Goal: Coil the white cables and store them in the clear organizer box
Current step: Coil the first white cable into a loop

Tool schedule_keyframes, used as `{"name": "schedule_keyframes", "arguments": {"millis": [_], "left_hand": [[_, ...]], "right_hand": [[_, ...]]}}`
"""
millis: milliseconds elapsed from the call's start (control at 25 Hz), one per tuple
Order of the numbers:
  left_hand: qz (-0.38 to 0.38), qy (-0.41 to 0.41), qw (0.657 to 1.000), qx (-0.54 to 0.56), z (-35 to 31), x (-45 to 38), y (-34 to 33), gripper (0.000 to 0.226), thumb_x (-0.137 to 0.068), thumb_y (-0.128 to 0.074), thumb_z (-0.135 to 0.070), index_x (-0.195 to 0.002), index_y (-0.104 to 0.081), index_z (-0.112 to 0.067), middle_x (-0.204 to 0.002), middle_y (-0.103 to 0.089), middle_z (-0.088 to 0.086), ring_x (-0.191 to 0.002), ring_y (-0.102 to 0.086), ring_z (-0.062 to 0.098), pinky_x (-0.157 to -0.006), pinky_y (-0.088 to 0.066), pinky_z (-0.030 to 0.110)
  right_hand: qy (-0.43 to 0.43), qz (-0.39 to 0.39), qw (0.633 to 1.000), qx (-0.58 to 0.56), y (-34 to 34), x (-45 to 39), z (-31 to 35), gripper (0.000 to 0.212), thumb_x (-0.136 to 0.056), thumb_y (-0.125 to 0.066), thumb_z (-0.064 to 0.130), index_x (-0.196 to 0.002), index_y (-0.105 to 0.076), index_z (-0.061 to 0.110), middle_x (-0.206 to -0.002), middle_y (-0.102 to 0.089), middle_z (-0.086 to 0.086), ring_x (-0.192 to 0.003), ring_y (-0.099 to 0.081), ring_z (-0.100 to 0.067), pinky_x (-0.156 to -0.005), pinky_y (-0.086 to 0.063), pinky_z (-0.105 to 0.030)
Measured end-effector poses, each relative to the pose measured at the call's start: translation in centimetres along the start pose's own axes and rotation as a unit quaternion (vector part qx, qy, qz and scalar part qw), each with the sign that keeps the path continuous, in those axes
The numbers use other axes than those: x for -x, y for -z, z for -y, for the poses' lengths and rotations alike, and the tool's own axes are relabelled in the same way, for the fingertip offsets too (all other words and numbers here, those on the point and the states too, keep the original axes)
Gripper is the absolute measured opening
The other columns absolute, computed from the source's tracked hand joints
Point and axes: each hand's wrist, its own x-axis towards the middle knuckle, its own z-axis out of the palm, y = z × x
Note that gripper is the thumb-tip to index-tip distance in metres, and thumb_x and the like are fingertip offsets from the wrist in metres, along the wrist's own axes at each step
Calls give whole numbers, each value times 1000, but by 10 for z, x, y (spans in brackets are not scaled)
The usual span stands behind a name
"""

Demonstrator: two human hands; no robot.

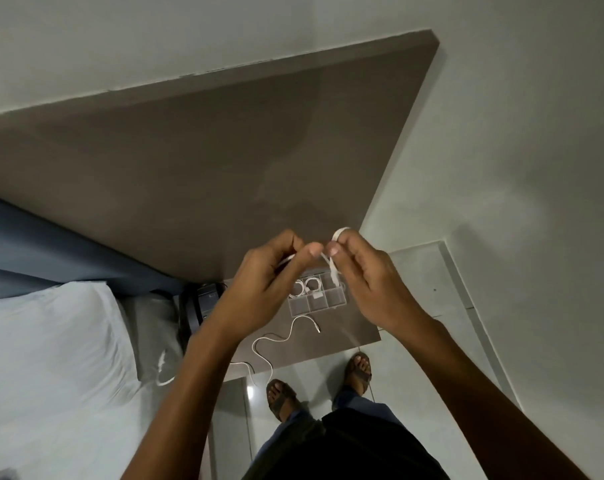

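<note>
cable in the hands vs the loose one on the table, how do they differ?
The held cable is raised above the table, pinched between the left hand and right hand, and partly looped around a right finger. The loose cable lies untouched on the brown table in front of the clear organizer box, uncoiled in a wavy line, its plug end free. Both are thin and white.
</note>
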Motion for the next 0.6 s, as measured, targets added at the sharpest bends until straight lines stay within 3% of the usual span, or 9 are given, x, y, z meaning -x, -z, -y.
{"name": "schedule_keyframes", "arguments": {"millis": [120, 160, 200, 280, 360, 400, 440, 560, 600], "left_hand": [[-8, -5, 1000, -3, -9, -18, 12, 40, -107, -64, -38, -84, -55, -7, -67, -60, 1, -60, -55, 22, -61, -47, 37], [-12, 1, 1000, 1, -8, -23, 14, 41, -106, -66, -37, -83, -54, -5, -66, -55, 2, -59, -50, 20, -59, -44, 36], [-14, 7, 1000, 12, -7, -26, 13, 42, -106, -67, -34, -81, -54, -3, -64, -50, 1, -58, -45, 16, -57, -42, 32], [-8, 18, 999, 36, -4, -25, 3, 48, -108, -63, -33, -77, -52, 3, -64, -42, 3, -58, -39, 14, -56, -37, 28], [18, 33, 999, 37, -2, -20, -13, 49, -111, -52, -34, -74, -58, -3, -65, -43, 3, -59, -39, 14, -58, -38, 28], [30, 45, 998, 35, 0, -14, -20, 47, -113, -48, -33, -72, -59, -11, -63, -45, -4, -58, -40, 9, -59, -39, 22], [36, 61, 997, 37, 2, -8, -23, 47, -114, -46, -31, -71, -58, -15, -59, -45, -14, -55, -39, 4, -58, -39, 16], [43, 66, 996, 28, 6, 5, -12, 41, -114, -49, -24, -80, -62, -6, -56, -47, -17, -54, -42, -1, -58, -39, 15], [47, 50, 998, 16, 3, 7, -4, 40, -114, -52, -24, -80, -61, -5, -59, -47, -16, -56, -44, 1, -57, -41, 20]], "right_hand": [[-71, 128, 965, -218, 0, 9, 8, 32, -116, -43, 33, -130, -67, 19, -92, -79, -3, -84, -79, -17, -82, -65, -27], [-95, 183, 914, -349, -1, 13, 11, 34, -115, -46, 33, -133, -70, 16, -89, -79, -1, -81, -78, -14, -88, -64, -27], [-119, 229, 828, -497, -2, 17, 16, 35, -114, -50, 30, -134, -71, 10, -86, -78, -1, -79, -76, -13, -93, -63, -30], [-150, 232, 614, -740, -6, 16, 27, 32, -111, -55, 13, -132, -66, -9, -92, -78, -15, -84, -80, -23, -105, -60, -42], [-148, 153, 562, -799, 0, 4, 37, 30, -111, -52, 6, -131, -64, -12, -125, -74, -31, -117, -76, -41, -121, -48, -46], [-126, 126, 574, -799, 4, -5, 45, 30, -113, -48, 11, -130, -66, -6, -145, -64, -31, -136, -64, -44, -130, -36, -42], [-96, 91, 627, -768, 7, -15, 49, 30, -115, -44, 17, -126, -67, 1, -159, -53, -26, -148, -52, -42, -135, -24, -40], [-44, -45, 911, -408, 14, -32, 47, 31, -116, -42, 26, -130, -66, 13, -169, -45, 3, -152, -49, -12, -132, -30, -34], [-32, -82, 970, -226, 13, -34, 42, 31, -116, -44, 27, -135, -65, 15, -167, -45, 13, -146, -51, -1, -126, -37, -24]]}}
